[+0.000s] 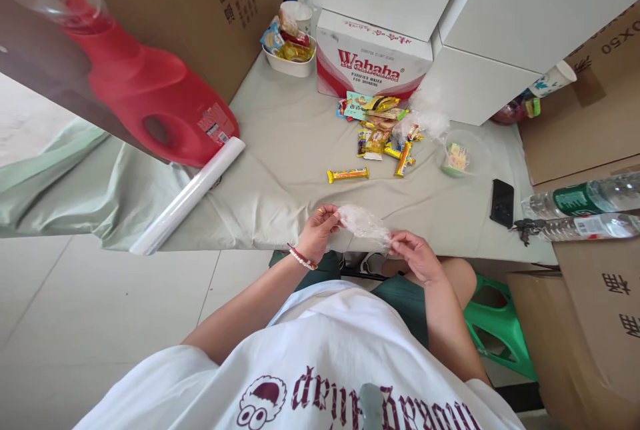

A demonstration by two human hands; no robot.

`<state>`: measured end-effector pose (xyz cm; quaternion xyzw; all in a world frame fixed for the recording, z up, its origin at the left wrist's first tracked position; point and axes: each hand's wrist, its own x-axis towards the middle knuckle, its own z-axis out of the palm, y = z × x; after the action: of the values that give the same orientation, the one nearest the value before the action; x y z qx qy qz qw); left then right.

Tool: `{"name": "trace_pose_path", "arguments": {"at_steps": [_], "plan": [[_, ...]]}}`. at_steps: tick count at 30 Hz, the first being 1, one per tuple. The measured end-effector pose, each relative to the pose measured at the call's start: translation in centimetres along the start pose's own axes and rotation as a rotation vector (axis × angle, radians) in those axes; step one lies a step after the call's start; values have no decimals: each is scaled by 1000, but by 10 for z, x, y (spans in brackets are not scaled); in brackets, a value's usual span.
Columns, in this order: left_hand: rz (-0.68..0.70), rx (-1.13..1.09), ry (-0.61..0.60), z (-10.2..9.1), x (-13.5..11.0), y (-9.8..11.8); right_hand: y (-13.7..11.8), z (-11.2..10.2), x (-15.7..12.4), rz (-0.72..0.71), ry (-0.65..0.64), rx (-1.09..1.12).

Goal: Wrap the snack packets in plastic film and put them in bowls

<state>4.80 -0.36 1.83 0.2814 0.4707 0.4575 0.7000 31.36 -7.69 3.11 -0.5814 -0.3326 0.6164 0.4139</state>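
A thin, crinkled piece of clear plastic [364,225] is stretched between my two hands above the table's front edge. My left hand [320,230], with a beaded bracelet at the wrist, pinches its left end. The right end is pinched between the thumb and fingers of my right hand [414,253]. Just beyond them lies a yellow-wrapped snack bar [348,175], apart from a pile of wrapped snacks [377,140]. More crumpled clear plastic [431,117] sits beside that pile. To its right, a clear round bowl [465,155] holds a small green and yellow packet.
On the left are a red jug [165,97] and a white plastic roll [187,197]. Behind stand a white tub of snacks [290,67] and a Wahaba-style water carton [373,60]. A phone [502,203] and water bottles [585,198] lie right. A green stool [505,337] stands below.
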Motion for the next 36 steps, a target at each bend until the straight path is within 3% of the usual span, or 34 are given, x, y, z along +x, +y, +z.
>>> {"name": "trace_pose_path", "arguments": {"at_steps": [2, 4, 6, 10, 13, 16, 21, 24, 30, 34, 36], "plan": [[40, 54, 18, -1, 0, 3, -4, -7, -1, -24, 5, -157], [65, 138, -6, -1, 0, 5, -12, -7, 2, -152, 116, -217], [69, 217, -61, 2, 0, 4, -20, 1, 7, -240, 138, -250], [107, 408, -90, 7, -3, -1, -22, 31, 21, -140, -29, -288], [130, 502, 26, 1, -3, -5, -13, 44, 25, -129, 110, -218], [31, 338, 43, -9, -2, -4, -7, 44, 21, -148, 242, -156], [-147, -120, 40, -18, 2, 6, -6, 36, 9, -135, 248, -113], [-214, -270, -1, -15, 0, 12, -6, 33, 7, -149, 303, -50], [-272, -100, -77, 7, -7, 0, -3, 40, 3, -166, 289, -42], [-388, -68, -34, 24, -8, -9, -8, 50, -4, -203, 273, 104], [-480, -99, -112, 32, -9, -11, -9, 55, -9, -214, 271, 186]]}}
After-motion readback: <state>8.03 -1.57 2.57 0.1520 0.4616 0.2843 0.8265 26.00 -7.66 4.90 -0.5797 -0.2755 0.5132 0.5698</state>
